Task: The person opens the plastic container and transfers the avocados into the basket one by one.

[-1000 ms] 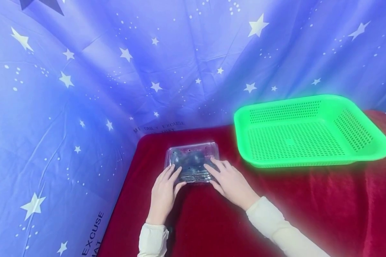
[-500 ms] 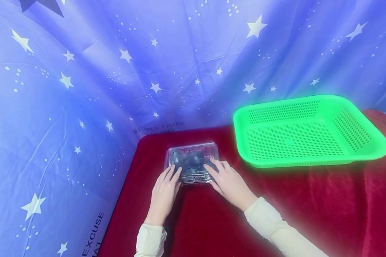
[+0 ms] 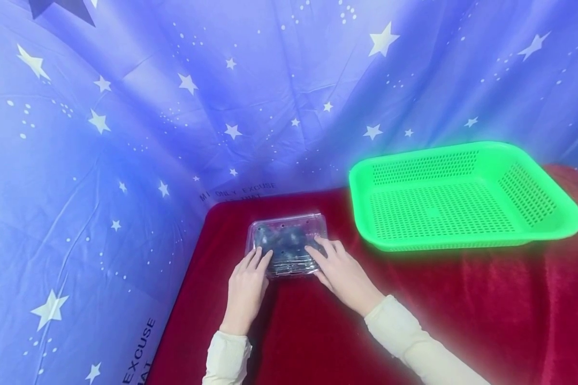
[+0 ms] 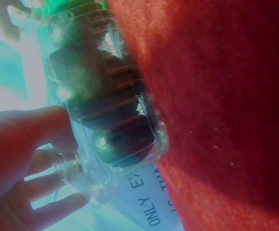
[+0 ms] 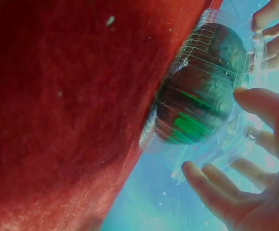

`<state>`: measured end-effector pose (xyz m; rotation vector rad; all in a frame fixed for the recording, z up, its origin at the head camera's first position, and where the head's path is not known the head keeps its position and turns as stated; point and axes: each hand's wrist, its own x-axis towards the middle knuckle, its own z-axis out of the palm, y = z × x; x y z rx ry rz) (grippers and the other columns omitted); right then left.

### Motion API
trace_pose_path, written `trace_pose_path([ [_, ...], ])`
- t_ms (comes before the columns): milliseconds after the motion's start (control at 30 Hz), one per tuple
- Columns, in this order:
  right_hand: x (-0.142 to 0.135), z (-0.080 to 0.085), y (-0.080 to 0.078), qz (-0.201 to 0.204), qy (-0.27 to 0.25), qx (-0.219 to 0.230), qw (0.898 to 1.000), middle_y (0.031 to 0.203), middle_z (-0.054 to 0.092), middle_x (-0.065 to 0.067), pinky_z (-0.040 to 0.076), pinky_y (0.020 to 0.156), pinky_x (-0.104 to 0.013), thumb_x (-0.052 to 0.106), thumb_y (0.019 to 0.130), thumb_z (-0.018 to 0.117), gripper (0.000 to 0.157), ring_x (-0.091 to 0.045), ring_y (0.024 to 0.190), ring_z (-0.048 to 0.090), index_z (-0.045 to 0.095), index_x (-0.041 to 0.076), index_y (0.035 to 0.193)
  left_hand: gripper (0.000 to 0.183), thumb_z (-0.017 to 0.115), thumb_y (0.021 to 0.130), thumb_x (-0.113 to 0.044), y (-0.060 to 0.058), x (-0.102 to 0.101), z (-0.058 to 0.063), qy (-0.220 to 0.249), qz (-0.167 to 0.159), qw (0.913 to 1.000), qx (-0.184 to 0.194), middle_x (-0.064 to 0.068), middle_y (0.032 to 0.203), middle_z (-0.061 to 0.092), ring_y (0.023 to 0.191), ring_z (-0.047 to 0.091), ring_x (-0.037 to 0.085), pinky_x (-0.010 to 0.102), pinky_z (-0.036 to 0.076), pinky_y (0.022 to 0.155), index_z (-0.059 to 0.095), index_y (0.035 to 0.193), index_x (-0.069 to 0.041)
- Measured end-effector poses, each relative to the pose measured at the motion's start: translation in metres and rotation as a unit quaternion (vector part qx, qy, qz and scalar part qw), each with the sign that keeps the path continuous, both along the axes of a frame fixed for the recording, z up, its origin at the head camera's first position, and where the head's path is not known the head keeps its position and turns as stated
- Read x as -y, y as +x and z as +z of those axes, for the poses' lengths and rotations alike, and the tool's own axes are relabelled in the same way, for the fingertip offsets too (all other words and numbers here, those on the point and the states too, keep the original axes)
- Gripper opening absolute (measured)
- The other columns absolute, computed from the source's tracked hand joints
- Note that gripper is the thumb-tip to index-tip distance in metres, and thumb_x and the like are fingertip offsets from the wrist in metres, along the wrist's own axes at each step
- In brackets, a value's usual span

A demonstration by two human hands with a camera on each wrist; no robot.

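Note:
A clear plastic clamshell box [image 3: 289, 243] sits on the red cloth near its back left corner. Several dark, rounded things [image 4: 122, 142] show through its walls; their kind is hard to tell. My left hand [image 3: 246, 289] holds the box's front left corner, fingers on the lid edge, thumb at the front side. At the front right corner my right hand [image 3: 344, 272] holds it too, index finger on the lid and thumb lower down at the front. In the right wrist view, that hand's other fingers spread along the side of the box. The lid lies down over the contents.
A green perforated plastic basket [image 3: 433, 214] stands to the right, behind my right hand. The red cloth [image 3: 327, 342] covers the table. Blue curtains with white stars [image 3: 270, 80] hang close behind and along the left side.
My left thumb, which lay along the box's front edge a second ago, has drawn in and is now mostly hidden in the head view. The box and right hand stay nearly still.

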<state>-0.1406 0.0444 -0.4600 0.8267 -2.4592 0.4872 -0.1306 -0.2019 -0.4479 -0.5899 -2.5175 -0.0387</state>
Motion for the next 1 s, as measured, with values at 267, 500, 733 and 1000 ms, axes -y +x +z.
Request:
trace_pose_path([
  [267, -0.0005, -0.0002, 0.0005, -0.005, -0.024, 0.013, 1.0, 0.138, 0.052, -0.018, 0.063, 0.071, -0.036, 0.018, 0.075, 0.088, 0.065, -0.034, 0.11, 0.056, 0.06, 0.009, 0.133, 0.06, 0.081, 0.069, 0.0, -0.0043, -0.0062, -0.0026, -0.02, 0.023, 0.9995, -0.008, 0.015, 0.123, 0.069, 0.115, 0.066, 0.029, 0.048, 0.058, 0.09, 0.067, 0.126, -0.016],
  [500, -0.0008, -0.0003, 0.0003, -0.009, -0.029, 0.031, 0.999, 0.14, 0.051, -0.016, 0.063, 0.071, -0.037, 0.02, 0.076, 0.087, 0.065, -0.032, 0.113, 0.055, 0.06, 0.012, 0.135, 0.058, 0.078, 0.073, 0.0, -0.0065, -0.0087, -0.0017, -0.028, 0.034, 0.999, -0.003, 0.015, 0.122, 0.069, 0.115, 0.066, 0.029, 0.049, 0.059, 0.089, 0.067, 0.126, -0.02],
  [733, -0.0002, -0.0003, -0.0007, -0.013, -0.035, 0.045, 0.998, 0.141, 0.05, -0.015, 0.062, 0.076, -0.041, 0.022, 0.077, 0.087, 0.065, -0.032, 0.115, 0.056, 0.06, 0.012, 0.135, 0.051, 0.074, 0.076, -0.001, -0.0067, -0.0087, 0.0013, -0.032, 0.03, 0.999, -0.009, 0.014, 0.119, 0.071, 0.111, 0.068, 0.029, 0.048, 0.06, 0.083, 0.07, 0.123, -0.02],
  [1000, 0.0016, 0.0007, 0.0001, -0.02, -0.046, 0.057, 0.997, 0.14, 0.051, -0.015, 0.062, 0.077, -0.043, 0.021, 0.077, 0.087, 0.064, -0.032, 0.114, 0.057, 0.059, 0.013, 0.135, 0.047, 0.075, 0.076, -0.002, -0.0071, -0.0086, 0.007, -0.028, 0.024, 0.9992, -0.011, 0.011, 0.118, 0.072, 0.108, 0.069, 0.028, 0.047, 0.061, 0.081, 0.071, 0.119, -0.02],
])
